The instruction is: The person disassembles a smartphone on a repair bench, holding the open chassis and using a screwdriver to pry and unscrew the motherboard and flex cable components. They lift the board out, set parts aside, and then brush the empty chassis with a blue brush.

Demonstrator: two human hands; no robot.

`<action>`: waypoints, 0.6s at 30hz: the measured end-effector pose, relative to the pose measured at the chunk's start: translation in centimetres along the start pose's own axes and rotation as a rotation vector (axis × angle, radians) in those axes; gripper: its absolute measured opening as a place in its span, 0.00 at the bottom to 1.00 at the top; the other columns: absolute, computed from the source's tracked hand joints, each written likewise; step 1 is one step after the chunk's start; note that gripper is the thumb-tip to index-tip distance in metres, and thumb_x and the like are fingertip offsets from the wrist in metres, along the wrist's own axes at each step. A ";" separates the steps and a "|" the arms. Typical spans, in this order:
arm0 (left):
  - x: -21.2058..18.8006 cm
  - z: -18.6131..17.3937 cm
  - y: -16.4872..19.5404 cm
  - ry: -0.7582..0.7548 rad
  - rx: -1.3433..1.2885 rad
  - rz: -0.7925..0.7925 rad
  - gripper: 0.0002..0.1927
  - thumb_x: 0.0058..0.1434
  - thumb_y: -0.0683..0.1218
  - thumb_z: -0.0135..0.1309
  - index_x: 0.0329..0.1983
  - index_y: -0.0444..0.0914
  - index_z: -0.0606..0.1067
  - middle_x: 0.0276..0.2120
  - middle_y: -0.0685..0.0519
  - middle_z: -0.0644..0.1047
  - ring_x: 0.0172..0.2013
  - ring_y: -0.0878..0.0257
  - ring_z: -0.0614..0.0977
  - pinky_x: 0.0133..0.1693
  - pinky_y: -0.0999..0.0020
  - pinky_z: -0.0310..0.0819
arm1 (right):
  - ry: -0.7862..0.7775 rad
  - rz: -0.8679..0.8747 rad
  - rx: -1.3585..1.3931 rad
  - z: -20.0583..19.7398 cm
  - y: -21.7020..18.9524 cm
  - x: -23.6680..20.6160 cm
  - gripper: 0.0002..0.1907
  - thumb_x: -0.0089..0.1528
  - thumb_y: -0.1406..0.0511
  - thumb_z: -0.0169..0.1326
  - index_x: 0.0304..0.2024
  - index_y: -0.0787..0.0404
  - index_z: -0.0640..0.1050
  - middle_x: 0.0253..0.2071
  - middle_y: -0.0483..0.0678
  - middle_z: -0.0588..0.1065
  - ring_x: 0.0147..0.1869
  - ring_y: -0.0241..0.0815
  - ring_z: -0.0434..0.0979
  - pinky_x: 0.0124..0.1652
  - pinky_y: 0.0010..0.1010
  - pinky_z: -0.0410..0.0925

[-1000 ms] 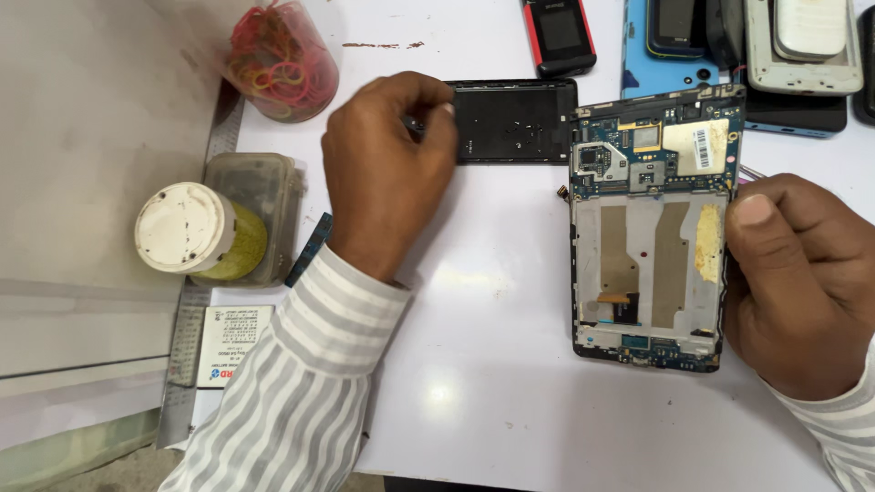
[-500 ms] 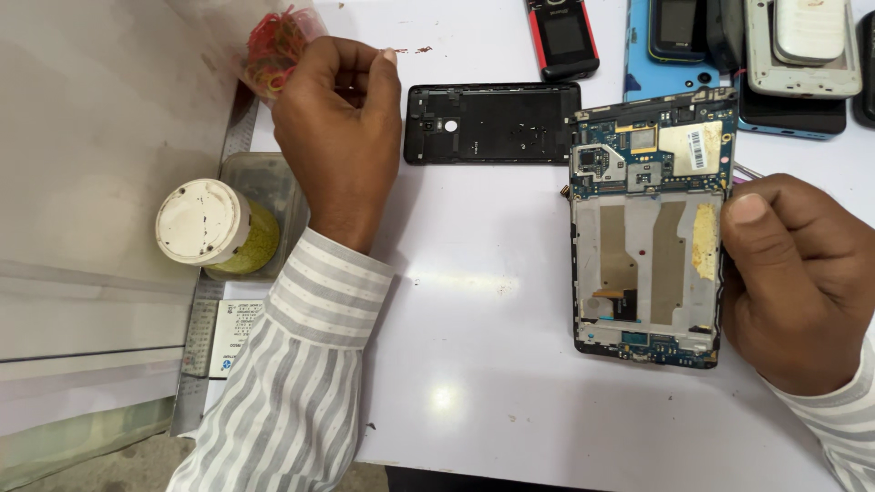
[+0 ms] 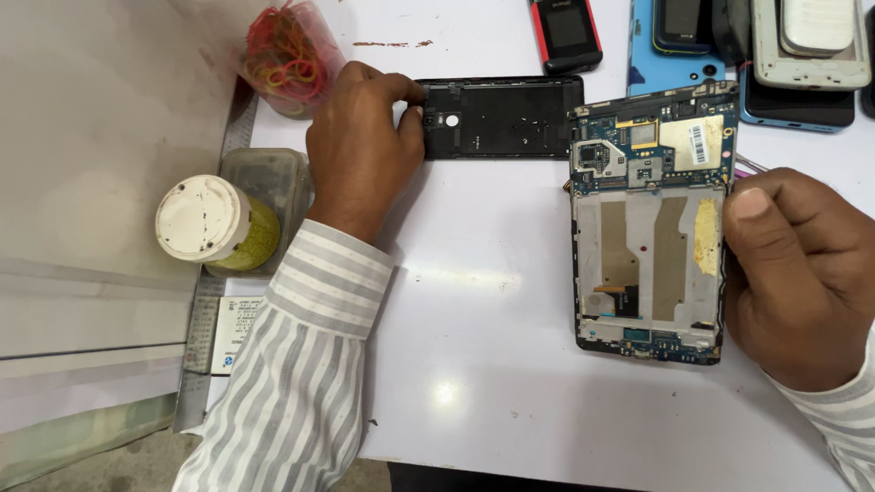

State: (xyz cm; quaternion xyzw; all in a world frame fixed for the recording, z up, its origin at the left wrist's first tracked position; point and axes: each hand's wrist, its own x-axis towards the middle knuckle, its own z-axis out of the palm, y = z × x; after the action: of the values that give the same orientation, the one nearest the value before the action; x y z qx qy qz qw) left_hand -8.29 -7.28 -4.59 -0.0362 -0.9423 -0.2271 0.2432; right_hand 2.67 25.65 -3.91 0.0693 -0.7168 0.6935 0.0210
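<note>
On the white desk (image 3: 492,364) lies an opened phone (image 3: 649,223), face down, with its back removed, so the green circuit board at its top end and the metal frame below are visible. At its right edge the right hand (image 3: 802,282) is placed; the grip is clenched on this edge, with the thumb on top near the frame and the other fingers curled under or beside it.

To the left of the phone, just beside its top corner, a black back cover (image 3: 506,117) lies flat on the desk with its inner side up. The left hand (image 3: 360,146) touches the left end of this cover; thumb and fingers pinch its corner, so this grip is grasping the cover.

Behind the left hand stands a clear bag of coloured rubber bands (image 3: 290,56). Near the left wrist is a yellow-green jar with a white lid (image 3: 205,223), sitting in a clear plastic box (image 3: 273,182). Along the far edge of the desk lie a small red and black phone (image 3: 565,32) and several other phones (image 3: 775,55), well apart from both hands.
</note>
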 end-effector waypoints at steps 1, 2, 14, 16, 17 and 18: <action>0.0 0.2 -0.2 0.001 0.005 -0.001 0.06 0.56 0.42 0.62 0.37 0.43 0.84 0.39 0.49 0.77 0.38 0.50 0.81 0.36 0.52 0.74 | 0.002 0.002 0.014 0.1 0.0 0.0 0.14 0.79 0.64 0.44 0.47 0.71 0.72 0.38 0.52 0.77 0.41 0.33 0.76 0.42 0.25 0.71; 0.0 0.3 -0.3 0.001 0.009 -0.001 0.06 0.56 0.42 0.62 0.37 0.42 0.84 0.39 0.49 0.77 0.38 0.50 0.81 0.36 0.53 0.75 | 0.005 0.004 0.029 0.1 0.0 0.0 0.14 0.79 0.64 0.44 0.46 0.72 0.72 0.38 0.52 0.77 0.40 0.33 0.76 0.41 0.25 0.71; 0.6 2.2 -1.5 0.164 0.045 0.053 0.04 0.62 0.39 0.58 0.38 0.33 0.76 0.39 0.42 0.75 0.34 0.44 0.81 0.35 0.48 0.74 | -0.002 -0.022 0.044 0.1 0.3 0.0 0.16 0.80 0.65 0.45 0.44 0.73 0.73 0.37 0.53 0.77 0.38 0.32 0.75 0.42 0.25 0.70; 0.8 2.1 -2.0 0.232 0.024 0.042 0.04 0.63 0.37 0.57 0.40 0.33 0.75 0.39 0.43 0.77 0.36 0.44 0.82 0.37 0.48 0.75 | 0.009 -0.001 0.047 0.2 0.0 0.0 0.15 0.80 0.65 0.44 0.44 0.73 0.73 0.37 0.53 0.77 0.39 0.33 0.75 0.41 0.25 0.70; 0.9 1.9 -2.4 0.250 0.019 0.029 0.04 0.63 0.37 0.56 0.41 0.34 0.75 0.39 0.44 0.78 0.38 0.46 0.83 0.38 0.49 0.76 | 0.002 0.006 0.060 0.2 -0.2 -0.1 0.15 0.80 0.65 0.44 0.44 0.72 0.72 0.38 0.53 0.77 0.41 0.34 0.76 0.42 0.25 0.71; 1.0 1.7 -2.6 0.269 0.014 0.016 0.05 0.63 0.36 0.56 0.42 0.34 0.75 0.39 0.45 0.80 0.39 0.47 0.84 0.39 0.50 0.77 | -0.006 0.012 0.072 0.2 -0.4 -0.2 0.15 0.80 0.65 0.44 0.44 0.72 0.72 0.39 0.52 0.77 0.43 0.35 0.76 0.43 0.25 0.72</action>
State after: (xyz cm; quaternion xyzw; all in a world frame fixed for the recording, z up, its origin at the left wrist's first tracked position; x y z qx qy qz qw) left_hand -10.40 -8.90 -6.52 -0.0114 -0.9024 -0.2215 0.3693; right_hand 2.89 25.42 -3.58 0.0677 -0.6917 0.7189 0.0119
